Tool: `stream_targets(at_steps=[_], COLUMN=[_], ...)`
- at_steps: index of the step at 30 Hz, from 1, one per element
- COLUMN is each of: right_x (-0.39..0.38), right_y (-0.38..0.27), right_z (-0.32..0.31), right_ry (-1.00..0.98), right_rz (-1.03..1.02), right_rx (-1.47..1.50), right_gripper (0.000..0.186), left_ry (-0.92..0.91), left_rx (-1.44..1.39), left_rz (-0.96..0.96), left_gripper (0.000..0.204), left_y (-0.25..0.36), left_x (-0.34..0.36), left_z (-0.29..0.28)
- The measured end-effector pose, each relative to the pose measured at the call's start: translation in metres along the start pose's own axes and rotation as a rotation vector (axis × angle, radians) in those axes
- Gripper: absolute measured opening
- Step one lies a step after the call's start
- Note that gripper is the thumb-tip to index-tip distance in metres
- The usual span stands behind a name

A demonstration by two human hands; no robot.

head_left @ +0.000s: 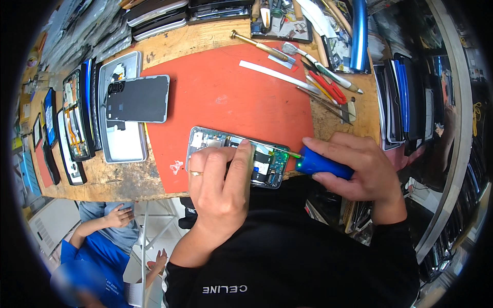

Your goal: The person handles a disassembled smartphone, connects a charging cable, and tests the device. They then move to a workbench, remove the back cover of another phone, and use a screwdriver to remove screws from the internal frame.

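Note:
An opened smartphone (pixel 278 163) lies at the near edge of the red mat (pixel 221 92), its circuit boards and inner parts showing. My left hand (pixel 218 187), with a ring on one finger, holds the phone down by its left half, fingertips on the frame. My right hand (pixel 367 167) is closed around a blue electric screwdriver (pixel 322 163). Its thin bit points left over the phone's right end, where a green light glows. Whether the tip sits in a screw I cannot tell. The phone's left part is partly hidden under my fingers.
A dark phone back cover (pixel 141 100) leans over a grey tray (pixel 123 151) at left. Beyond the mat lie tweezers (pixel 328 107), red pliers (pixel 328 87) and a brush (pixel 323 66). Stacked phone parts (pixel 79 118) line both sides. Another person (pixel 105 246) sits at lower left.

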State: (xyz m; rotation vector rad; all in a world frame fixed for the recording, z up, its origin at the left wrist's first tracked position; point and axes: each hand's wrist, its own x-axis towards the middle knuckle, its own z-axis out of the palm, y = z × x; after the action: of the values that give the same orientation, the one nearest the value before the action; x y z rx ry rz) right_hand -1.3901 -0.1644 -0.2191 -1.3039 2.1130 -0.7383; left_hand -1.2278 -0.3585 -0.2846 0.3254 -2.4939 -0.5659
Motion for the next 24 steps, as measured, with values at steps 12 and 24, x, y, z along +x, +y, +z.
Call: stream_targets(at_steps=[12, 24], right_x=[0.020, 0.033], right_y=[-0.015, -0.026], right_z=[0.006, 0.012], right_ry=[0.030, 0.012], right_rz=[-0.036, -0.013], right_rx=[-0.015, -0.076], right_gripper=[0.049, 0.054], left_ry=[-0.043, -0.070], left_rx=[0.077, 0.056], left_rz=[-0.092, -0.060], left_gripper=[0.026, 0.028], left_y=[-0.008, -0.013], left_x=[-0.007, -0.007], left_z=[-0.021, -0.021])
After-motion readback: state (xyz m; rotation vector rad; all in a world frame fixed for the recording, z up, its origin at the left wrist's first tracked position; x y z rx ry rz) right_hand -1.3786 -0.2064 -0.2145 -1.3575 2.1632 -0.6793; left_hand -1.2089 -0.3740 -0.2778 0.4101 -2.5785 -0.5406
